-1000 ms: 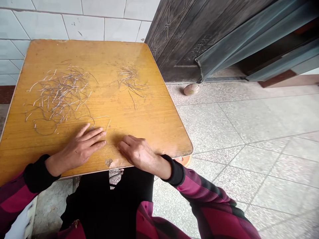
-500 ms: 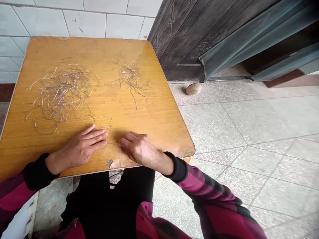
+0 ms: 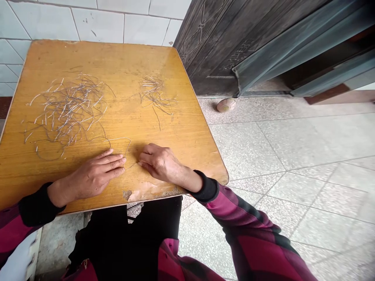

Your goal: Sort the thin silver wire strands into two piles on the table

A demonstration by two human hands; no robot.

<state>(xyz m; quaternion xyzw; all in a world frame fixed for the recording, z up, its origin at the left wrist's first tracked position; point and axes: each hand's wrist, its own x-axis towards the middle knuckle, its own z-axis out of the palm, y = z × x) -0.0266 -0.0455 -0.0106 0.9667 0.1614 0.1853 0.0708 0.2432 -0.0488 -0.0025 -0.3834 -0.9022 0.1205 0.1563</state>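
Observation:
My left hand (image 3: pixel 95 175) lies flat on the wooden table (image 3: pixel 181 132), fingers stretched out and pressing on a thin wire (image 3: pixel 124 146) that loops up from its fingertips. My right hand (image 3: pixel 159 164) rests just to the right, fingers curled and pinched on the same wire near the table's front edge. A large tangle of silvery wire pieces (image 3: pixel 66 111) spreads over the table's left half. A smaller bunch of wire pieces (image 3: pixel 154 93) lies further back, right of centre.
The table stands against a white tiled wall (image 3: pixel 96 21). A dark metal door (image 3: pixel 234 43) is at the right. A small ball (image 3: pixel 225 104) lies on the speckled tiled floor (image 3: pixel 293 156). The table's front edge is chipped (image 3: pixel 127 194).
My right hand has slid slightly forward and up along the wire, away from the table edge. The left hand has stayed flat in place.

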